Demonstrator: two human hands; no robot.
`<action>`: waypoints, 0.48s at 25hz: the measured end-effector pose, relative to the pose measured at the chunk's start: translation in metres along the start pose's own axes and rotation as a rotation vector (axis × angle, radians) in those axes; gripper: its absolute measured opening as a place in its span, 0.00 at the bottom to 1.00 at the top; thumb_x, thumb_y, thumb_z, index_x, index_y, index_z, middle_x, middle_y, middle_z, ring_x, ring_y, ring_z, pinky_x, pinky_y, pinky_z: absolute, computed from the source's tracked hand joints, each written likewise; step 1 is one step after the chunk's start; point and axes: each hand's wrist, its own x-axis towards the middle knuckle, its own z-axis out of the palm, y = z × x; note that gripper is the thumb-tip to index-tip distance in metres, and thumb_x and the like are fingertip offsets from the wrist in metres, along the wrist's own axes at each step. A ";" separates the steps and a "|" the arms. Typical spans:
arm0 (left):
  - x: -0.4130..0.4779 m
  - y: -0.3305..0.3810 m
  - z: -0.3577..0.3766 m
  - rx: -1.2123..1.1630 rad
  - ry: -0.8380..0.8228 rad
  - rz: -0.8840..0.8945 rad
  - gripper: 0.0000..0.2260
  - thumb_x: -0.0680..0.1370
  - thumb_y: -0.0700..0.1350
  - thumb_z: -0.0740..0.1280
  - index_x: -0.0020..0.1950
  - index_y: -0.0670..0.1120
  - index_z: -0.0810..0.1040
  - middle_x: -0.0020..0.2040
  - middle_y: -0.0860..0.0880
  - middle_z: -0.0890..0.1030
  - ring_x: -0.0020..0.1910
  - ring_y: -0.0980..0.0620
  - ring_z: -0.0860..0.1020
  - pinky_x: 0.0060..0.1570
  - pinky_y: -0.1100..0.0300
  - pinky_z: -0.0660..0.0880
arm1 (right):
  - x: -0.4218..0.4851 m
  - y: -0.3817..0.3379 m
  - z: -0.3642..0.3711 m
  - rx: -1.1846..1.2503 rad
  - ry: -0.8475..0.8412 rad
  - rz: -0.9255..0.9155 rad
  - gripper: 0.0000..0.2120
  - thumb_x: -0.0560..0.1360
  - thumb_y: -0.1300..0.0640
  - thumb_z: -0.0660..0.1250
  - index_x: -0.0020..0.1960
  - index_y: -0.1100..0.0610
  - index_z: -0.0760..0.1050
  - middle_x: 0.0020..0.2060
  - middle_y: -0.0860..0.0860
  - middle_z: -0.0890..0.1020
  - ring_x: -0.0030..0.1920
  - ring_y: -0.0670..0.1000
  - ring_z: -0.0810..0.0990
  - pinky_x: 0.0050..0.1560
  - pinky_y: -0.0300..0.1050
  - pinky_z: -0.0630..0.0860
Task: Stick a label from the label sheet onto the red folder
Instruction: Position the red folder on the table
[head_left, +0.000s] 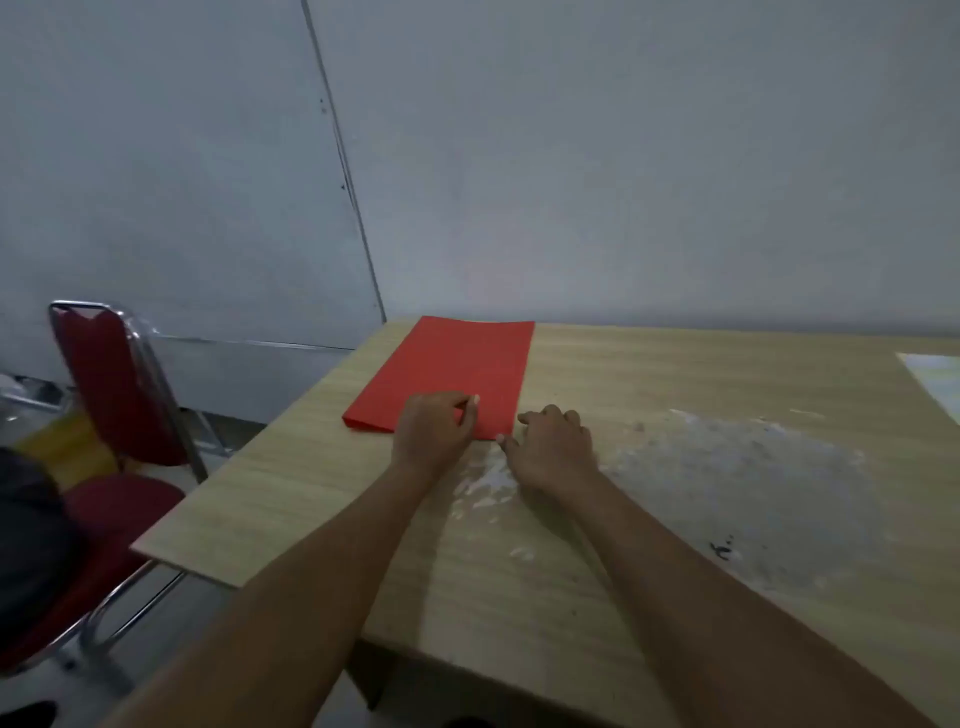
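The red folder (457, 371) lies flat on the wooden table (311, 499), near its far left corner. My left hand (431, 434) rests on the folder's near edge with its fingers curled. A small white speck shows at its fingertips; whether that is a label is unclear. My right hand (553, 447) sits on the table just right of the folder's near right corner, fingers curled and thumb tip touching that corner. A pale sheet (935, 382), possibly the label sheet, lies at the far right and is cut off by the frame.
A red chair with a metal frame (119, 395) stands left of the table. Whitish scuffed patches (737, 483) cover the tabletop to the right of my hands. A grey wall runs directly behind the table's far edge.
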 end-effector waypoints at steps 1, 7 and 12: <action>0.002 -0.009 -0.003 0.004 0.038 -0.004 0.17 0.80 0.53 0.61 0.39 0.45 0.83 0.31 0.49 0.82 0.27 0.49 0.74 0.44 0.51 0.75 | 0.003 -0.004 0.002 -0.019 0.011 0.006 0.24 0.78 0.41 0.59 0.66 0.55 0.74 0.62 0.55 0.74 0.64 0.60 0.68 0.63 0.55 0.65; 0.012 -0.044 -0.018 0.194 0.071 -0.206 0.13 0.79 0.52 0.62 0.49 0.48 0.85 0.43 0.48 0.84 0.48 0.47 0.78 0.55 0.50 0.63 | 0.015 -0.006 0.011 -0.069 0.027 0.142 0.24 0.78 0.40 0.56 0.60 0.57 0.76 0.62 0.57 0.72 0.64 0.60 0.66 0.63 0.56 0.64; 0.018 -0.069 -0.010 0.225 -0.009 -0.363 0.17 0.78 0.54 0.60 0.59 0.48 0.81 0.57 0.49 0.80 0.59 0.45 0.73 0.57 0.45 0.63 | 0.026 -0.012 0.014 0.008 0.029 0.192 0.23 0.77 0.40 0.58 0.58 0.57 0.78 0.61 0.58 0.73 0.64 0.60 0.66 0.64 0.56 0.64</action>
